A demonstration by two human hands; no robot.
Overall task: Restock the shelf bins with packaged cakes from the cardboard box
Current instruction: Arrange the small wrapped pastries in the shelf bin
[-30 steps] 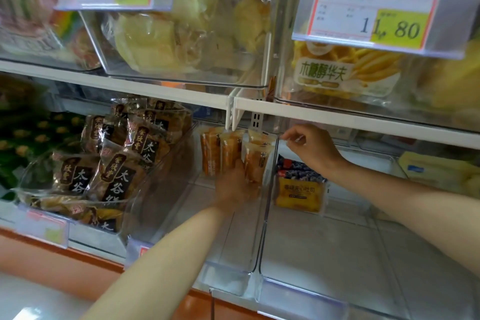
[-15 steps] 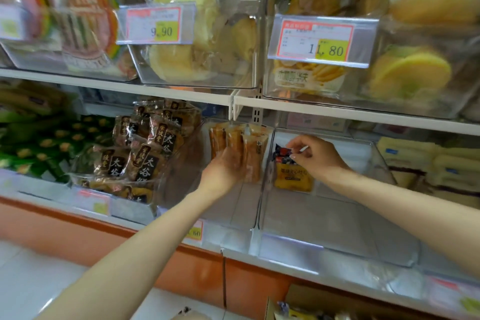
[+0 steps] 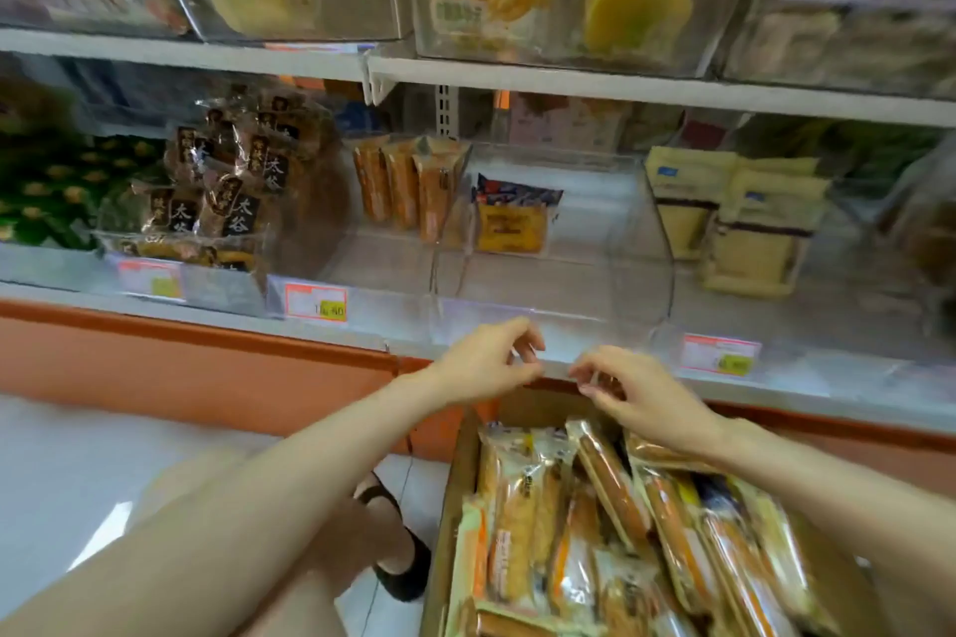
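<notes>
**Mia:** Where are the cakes?

**Ben:** Lots of shiny packets of long orange-brown cakes (image 3: pixel 569 533) lie in the open brown cardboard box (image 3: pixel 458 497), down at 5 o'clock.

**Mia:** Any on the shelf?

**Ben:** Yes. Three orange cake packets (image 3: pixel 403 186) stand at the back of a clear plastic middle bin (image 3: pixel 372 266), at 12 o'clock. In the clear right bin (image 3: pixel 649 243), just at 3 o'clock of it, a yellow packet with a blue top (image 3: pixel 512 222) stands at the back.

**Mia:** What are the hands doing?

**Ben:** The left hand (image 3: pixel 483 362) and the right hand (image 3: pixel 641 396) hang over the far end of the box. They are near each other, not touching. The fingers of both are bent and loose, and both hold nothing.

**Mia:** What else?

**Ben:** Dark brown packets with white writing (image 3: pixel 227 186) fill a bin at 10 o'clock. Pale yellow packets (image 3: pixel 740 217) sit at 2 o'clock. A black shoe (image 3: pixel 398 548) is on the floor at 7 o'clock.
</notes>
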